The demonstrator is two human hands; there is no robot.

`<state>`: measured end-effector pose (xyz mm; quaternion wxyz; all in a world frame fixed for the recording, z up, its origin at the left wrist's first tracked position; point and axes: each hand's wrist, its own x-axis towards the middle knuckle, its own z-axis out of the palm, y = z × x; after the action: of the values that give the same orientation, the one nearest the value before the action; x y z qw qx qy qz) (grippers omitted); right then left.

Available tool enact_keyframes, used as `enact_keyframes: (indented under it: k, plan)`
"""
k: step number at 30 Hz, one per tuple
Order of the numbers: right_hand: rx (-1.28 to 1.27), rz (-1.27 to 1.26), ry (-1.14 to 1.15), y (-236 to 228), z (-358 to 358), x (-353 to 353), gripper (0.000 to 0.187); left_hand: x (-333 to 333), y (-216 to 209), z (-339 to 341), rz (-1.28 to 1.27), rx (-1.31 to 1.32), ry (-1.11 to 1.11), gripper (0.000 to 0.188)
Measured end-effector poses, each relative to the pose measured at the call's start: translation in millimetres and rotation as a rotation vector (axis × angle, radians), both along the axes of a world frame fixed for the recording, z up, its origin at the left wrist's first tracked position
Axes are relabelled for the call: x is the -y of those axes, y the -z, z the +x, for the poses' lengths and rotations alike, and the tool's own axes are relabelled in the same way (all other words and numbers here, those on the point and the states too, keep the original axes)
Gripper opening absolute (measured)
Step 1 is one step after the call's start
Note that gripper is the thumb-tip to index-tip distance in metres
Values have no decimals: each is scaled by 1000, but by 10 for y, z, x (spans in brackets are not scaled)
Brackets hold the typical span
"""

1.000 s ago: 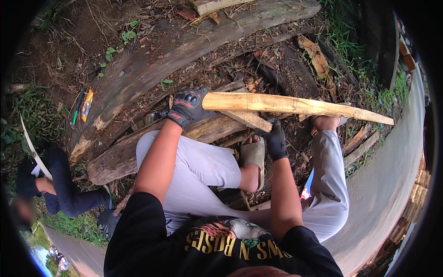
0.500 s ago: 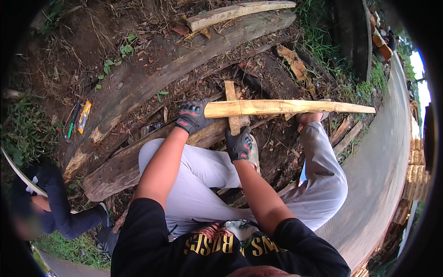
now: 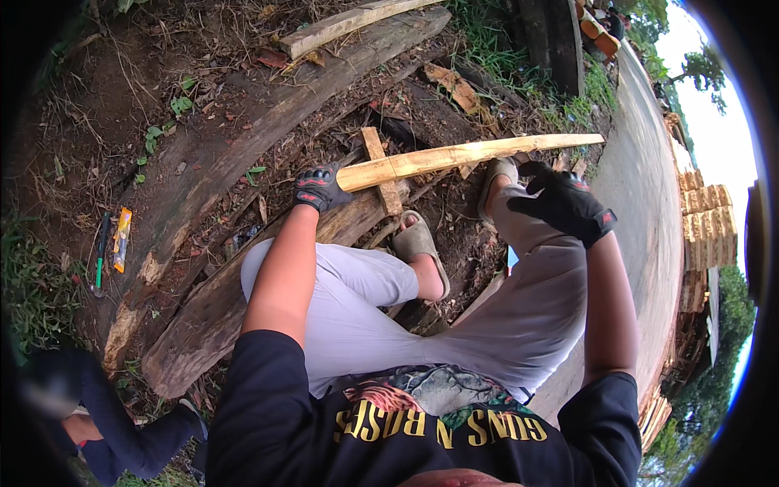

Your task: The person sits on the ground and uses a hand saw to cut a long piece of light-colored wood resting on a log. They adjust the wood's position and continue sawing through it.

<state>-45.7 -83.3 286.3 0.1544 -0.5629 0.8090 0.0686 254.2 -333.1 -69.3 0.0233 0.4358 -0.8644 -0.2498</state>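
Observation:
A long, pale wooden strip [image 3: 454, 156] tapers toward its right end. My left hand [image 3: 318, 188], in a black glove with red marks, grips its wide left end. Beneath the strip, a short wooden block [image 3: 373, 144] lies crosswise, its two ends sticking out. My right hand [image 3: 564, 204], gloved alike, hovers over my right shin near the strip's thinner half, apart from it. Its fingers are spread, with nothing visible in them. My sandalled left foot [image 3: 423, 243] rests just below the block.
Weathered logs [image 3: 211, 325] and another pale plank [image 3: 357, 24] lie on the dirt. A green-and-black tool [image 3: 101, 256] and a yellow packet [image 3: 122, 239] are at the left. Another person [image 3: 122, 422] sits lower left. A paved road [image 3: 633, 187] runs along the right, with stacked timber [image 3: 704, 215] beyond.
My right hand has let go of the short block and moved right, above my shin. My left hand still holds the strip, which now slants up toward its right end.

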Motion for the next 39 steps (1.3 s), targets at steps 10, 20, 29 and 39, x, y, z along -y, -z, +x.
enact_keyframes:
  k: [10, 20, 29, 39]
  plan:
    - [-71, -423, 462, 47, -1441, -1225, 53, -163, -274, -176, -90, 53, 5, 73]
    - [334, 189, 1047, 3326, -2086, -3418, 51, -296, -111, -260, -195, 149, -79, 62]
    - [383, 148, 1355, 4090, -1694, -4289, 49, -295, -303, -408, -219, 260, -73, 48]
    - [423, -18, 1432, 4071, -1596, -4348, 46, -273, -179, -769, -192, 158, -89, 50]
